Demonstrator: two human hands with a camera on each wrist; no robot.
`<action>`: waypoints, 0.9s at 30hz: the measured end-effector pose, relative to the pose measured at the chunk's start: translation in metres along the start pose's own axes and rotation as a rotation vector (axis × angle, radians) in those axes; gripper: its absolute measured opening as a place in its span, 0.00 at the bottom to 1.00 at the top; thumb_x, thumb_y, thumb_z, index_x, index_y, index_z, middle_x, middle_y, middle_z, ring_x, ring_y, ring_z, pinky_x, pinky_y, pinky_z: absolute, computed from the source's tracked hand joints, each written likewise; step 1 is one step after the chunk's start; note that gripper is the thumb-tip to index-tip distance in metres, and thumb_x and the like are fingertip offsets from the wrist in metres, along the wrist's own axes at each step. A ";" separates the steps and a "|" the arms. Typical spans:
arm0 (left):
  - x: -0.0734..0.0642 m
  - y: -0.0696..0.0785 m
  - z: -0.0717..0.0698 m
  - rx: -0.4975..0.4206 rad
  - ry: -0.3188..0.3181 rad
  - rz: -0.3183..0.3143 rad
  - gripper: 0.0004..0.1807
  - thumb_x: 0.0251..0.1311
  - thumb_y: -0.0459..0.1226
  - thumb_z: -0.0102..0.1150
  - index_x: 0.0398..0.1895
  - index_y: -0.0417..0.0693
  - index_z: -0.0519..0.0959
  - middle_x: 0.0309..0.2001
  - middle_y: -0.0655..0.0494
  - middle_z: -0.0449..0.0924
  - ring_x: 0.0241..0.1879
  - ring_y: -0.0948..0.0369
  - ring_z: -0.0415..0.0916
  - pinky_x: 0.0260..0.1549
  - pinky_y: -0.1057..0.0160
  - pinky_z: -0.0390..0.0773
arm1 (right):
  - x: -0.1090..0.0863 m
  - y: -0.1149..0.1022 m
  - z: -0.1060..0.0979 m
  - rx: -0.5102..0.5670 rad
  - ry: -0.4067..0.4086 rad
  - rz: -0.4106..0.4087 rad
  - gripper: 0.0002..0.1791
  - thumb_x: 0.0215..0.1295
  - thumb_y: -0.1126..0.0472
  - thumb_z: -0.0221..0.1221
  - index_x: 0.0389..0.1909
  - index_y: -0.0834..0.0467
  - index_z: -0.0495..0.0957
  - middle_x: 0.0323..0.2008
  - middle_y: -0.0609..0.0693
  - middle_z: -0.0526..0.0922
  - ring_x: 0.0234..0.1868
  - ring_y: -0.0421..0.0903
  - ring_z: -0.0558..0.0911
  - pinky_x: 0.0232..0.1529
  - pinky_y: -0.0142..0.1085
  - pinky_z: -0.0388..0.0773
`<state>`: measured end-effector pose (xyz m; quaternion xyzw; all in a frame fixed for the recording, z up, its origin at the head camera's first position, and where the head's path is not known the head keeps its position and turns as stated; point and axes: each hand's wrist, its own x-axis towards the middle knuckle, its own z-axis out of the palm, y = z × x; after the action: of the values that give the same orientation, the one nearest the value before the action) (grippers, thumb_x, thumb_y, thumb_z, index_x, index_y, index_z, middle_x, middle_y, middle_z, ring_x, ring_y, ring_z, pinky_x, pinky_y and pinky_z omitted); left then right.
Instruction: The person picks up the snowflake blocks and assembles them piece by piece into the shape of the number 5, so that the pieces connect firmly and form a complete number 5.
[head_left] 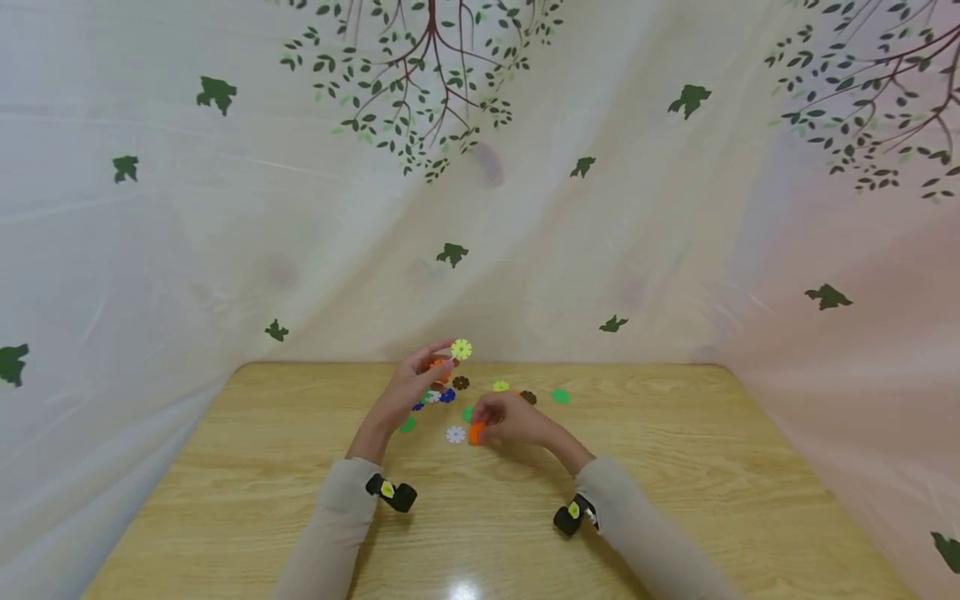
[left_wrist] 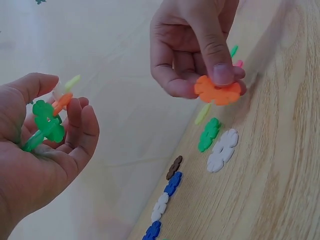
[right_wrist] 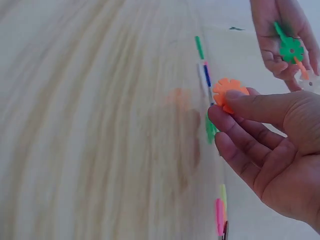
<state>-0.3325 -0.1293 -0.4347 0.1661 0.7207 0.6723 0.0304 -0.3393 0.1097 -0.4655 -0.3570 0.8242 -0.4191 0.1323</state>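
My left hand (head_left: 399, 395) is raised over the far part of the table. Its thumb and fingers hold a joined chain of flower-shaped interlocking discs (left_wrist: 49, 122), with green, orange, white and yellow pieces in it. Lower and to the right, my right hand (head_left: 519, 418) pinches a single orange flower-shaped disc (left_wrist: 218, 92) between thumb and fingers, just above the tabletop. A white disc (head_left: 455, 434) lies flat beside it, and a green disc (left_wrist: 209, 134) sits close by. In the right wrist view the orange disc is apart from the chain.
Several loose discs lie on the wooden table (head_left: 465, 517) around the hands, among them a blue disc (head_left: 447, 396), a brown disc (head_left: 461, 382), a yellow disc (head_left: 501, 386) and a green disc (head_left: 561, 396) at right. A leaf-patterned curtain (head_left: 525, 283) hangs behind the table.
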 end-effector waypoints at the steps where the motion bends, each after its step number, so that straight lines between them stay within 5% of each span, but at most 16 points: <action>1: 0.000 0.000 0.000 -0.003 0.002 -0.006 0.25 0.77 0.40 0.51 0.75 0.52 0.67 0.64 0.36 0.75 0.49 0.61 0.78 0.47 0.65 0.82 | 0.001 0.000 0.000 0.008 0.005 -0.003 0.09 0.61 0.71 0.68 0.42 0.62 0.84 0.38 0.56 0.86 0.37 0.38 0.81 0.40 0.29 0.82; 10: 0.003 -0.003 0.001 -0.024 0.022 -0.049 0.25 0.77 0.43 0.52 0.75 0.55 0.66 0.66 0.32 0.71 0.51 0.60 0.76 0.52 0.58 0.82 | 0.009 -0.007 0.000 0.122 0.080 -0.001 0.11 0.66 0.69 0.65 0.48 0.64 0.83 0.41 0.58 0.86 0.37 0.39 0.82 0.42 0.32 0.82; 18: 0.001 -0.001 0.002 -0.020 0.030 -0.038 0.25 0.78 0.43 0.51 0.75 0.54 0.65 0.62 0.39 0.75 0.51 0.59 0.75 0.52 0.60 0.81 | 0.019 -0.017 0.004 0.262 0.167 0.030 0.11 0.67 0.68 0.65 0.48 0.66 0.82 0.39 0.56 0.87 0.36 0.40 0.84 0.44 0.54 0.86; 27: 0.001 -0.001 0.002 -0.032 0.023 -0.011 0.27 0.79 0.42 0.48 0.78 0.50 0.61 0.60 0.41 0.75 0.47 0.55 0.74 0.52 0.59 0.81 | 0.025 -0.031 0.009 0.293 0.245 0.001 0.10 0.65 0.67 0.67 0.45 0.66 0.83 0.37 0.55 0.88 0.35 0.39 0.86 0.45 0.59 0.84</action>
<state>-0.3335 -0.1273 -0.4360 0.1541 0.7111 0.6854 0.0286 -0.3380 0.0747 -0.4446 -0.2797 0.7646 -0.5748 0.0819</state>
